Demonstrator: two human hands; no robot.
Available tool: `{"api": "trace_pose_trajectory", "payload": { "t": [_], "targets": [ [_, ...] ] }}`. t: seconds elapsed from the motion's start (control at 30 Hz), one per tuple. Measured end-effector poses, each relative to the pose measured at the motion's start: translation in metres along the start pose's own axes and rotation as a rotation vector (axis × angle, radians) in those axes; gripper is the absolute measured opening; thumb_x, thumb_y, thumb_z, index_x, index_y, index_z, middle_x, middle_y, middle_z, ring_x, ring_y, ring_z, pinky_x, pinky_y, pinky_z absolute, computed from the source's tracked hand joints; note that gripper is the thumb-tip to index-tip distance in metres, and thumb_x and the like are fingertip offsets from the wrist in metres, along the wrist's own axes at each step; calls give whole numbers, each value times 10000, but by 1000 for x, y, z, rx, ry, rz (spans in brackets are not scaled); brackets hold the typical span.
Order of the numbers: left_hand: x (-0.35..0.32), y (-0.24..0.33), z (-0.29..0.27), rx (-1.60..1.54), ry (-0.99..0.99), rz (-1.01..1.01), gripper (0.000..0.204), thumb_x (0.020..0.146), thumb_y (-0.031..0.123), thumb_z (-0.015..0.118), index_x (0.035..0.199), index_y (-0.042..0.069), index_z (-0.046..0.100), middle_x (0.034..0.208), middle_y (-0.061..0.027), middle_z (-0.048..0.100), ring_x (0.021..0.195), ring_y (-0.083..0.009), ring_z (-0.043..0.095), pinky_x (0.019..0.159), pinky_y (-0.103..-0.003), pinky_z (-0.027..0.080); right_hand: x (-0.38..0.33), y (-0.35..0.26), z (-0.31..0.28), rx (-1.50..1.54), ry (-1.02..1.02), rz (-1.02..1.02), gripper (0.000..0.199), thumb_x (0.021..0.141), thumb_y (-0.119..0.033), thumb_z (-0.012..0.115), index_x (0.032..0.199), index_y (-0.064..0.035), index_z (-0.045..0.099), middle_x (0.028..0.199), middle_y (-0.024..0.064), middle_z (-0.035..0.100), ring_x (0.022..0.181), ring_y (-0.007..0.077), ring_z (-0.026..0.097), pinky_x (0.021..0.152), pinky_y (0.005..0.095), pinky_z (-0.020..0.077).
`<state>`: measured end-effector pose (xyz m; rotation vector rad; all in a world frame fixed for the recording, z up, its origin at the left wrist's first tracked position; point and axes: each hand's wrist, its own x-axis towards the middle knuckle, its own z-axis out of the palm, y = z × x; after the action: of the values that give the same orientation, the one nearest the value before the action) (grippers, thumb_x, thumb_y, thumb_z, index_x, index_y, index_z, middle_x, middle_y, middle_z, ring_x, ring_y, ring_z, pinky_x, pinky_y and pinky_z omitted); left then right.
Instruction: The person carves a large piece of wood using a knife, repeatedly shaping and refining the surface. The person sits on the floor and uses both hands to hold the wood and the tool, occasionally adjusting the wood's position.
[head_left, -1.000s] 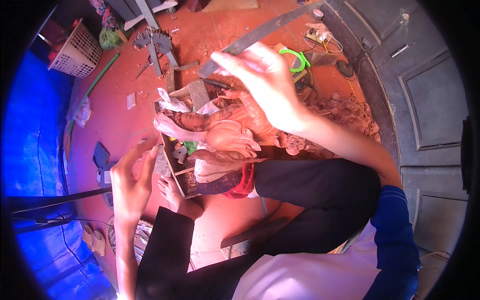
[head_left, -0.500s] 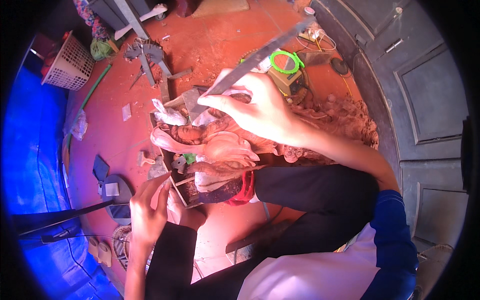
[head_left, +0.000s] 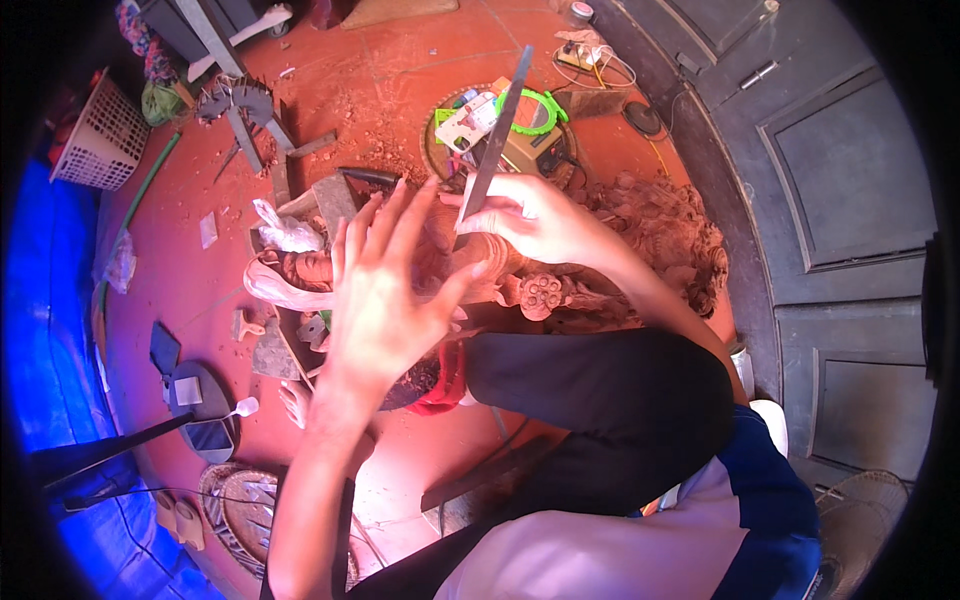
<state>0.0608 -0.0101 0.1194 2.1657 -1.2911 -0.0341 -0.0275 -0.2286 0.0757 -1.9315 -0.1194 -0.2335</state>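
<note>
A reddish wooden carving of a robed figure lies in front of my knees, its carved face showing at the left end. My right hand is closed around the lower end of a long, flat, grey metal bar, like a file or chisel. The bar points up and away, its lower end close to the carving. Over the middle of the figure, my left hand is spread with fingers apart and nothing in it. It hides much of the carving's torso; I cannot tell whether it touches the wood.
Beyond the carving, a round tray holds a phone, a bright green ring and a boxy device. A wooden stand and wood chips lie far left, near a white basket. Grey doors line the right; a woven basket sits lower left.
My left hand has moved up and right from beside the carving to above it, its fingers spreading. The right hand keeps the metal bar, now held more upright. The whole view has shifted slightly.
</note>
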Motion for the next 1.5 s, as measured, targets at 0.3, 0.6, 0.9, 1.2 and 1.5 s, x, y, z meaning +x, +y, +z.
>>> {"api": "trace_pose_trajectory", "payload": {
  "t": [0.3,0.6,0.9,1.2,1.5],
  "targets": [
    [-9,4,35,75,96,-57,614,834,442,815,1380,202,672,1627,-167,379,1488,-470,305,1202,-602,305,-11,-12,4,-181,33,-158,104,910,-33,648,968,4,726,810,180,681,706,303,669,643,410,505],
    [6,-4,43,103,116,17,515,810,421,835,1236,140,764,1442,-175,605,1424,-446,421,1207,-520,344,-19,-1,9,-137,130,-38,104,929,-46,650,985,17,710,888,176,725,726,252,705,641,382,527],
    [7,-1,47,102,179,-9,465,813,438,834,1196,179,790,1387,-153,656,1325,-330,556,1207,-500,316,-15,2,-1,-53,53,63,160,990,-108,660,1069,25,701,906,145,776,859,203,759,758,325,586],
    [12,4,49,130,231,26,390,894,429,762,1115,111,804,1241,-200,716,1214,-292,662,1198,-507,317,-11,5,-3,151,62,168,145,990,-73,660,1086,36,667,985,123,763,935,167,724,830,315,563],
    [22,-8,39,-10,42,-70,571,789,521,833,1176,104,783,1331,-196,677,1233,-326,659,1234,-504,273,1,-5,-10,-14,-75,165,128,1013,-52,625,1089,48,652,1023,130,748,928,180,731,856,327,593]
  ]
}}
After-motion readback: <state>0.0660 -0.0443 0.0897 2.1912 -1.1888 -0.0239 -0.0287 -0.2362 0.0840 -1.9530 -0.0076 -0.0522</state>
